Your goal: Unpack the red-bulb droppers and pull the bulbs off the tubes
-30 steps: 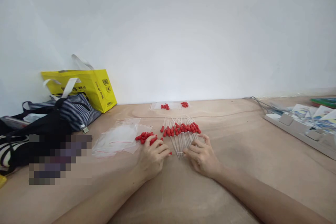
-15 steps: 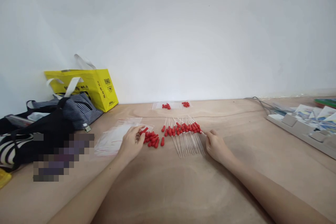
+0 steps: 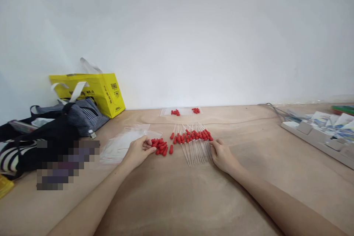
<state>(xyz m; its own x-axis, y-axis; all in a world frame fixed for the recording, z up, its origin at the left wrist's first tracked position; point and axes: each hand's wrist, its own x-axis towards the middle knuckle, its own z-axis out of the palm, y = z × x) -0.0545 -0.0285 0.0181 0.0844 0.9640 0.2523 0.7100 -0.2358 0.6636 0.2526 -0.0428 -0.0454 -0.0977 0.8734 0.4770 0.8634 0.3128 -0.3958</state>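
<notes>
Right hand (image 3: pixel 222 156) is at the droppers' (image 3: pixel 195 136) right end, left hand (image 3: pixel 139 150) is at the loose bulbs (image 3: pixel 162 146) just left of the droppers, and I can't tell if either's fingers grip anything. Bulbs are probably heaped there for easy grabbing. Left hand's swung left since a second ago, uncovering more bulbs.

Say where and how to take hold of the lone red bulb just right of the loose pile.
Probably pinch the lone red bulb across its fatter end, coming from the near side: that end seems to lie nearest, with the loose pile to its left and the clear tubes to its right.
</notes>
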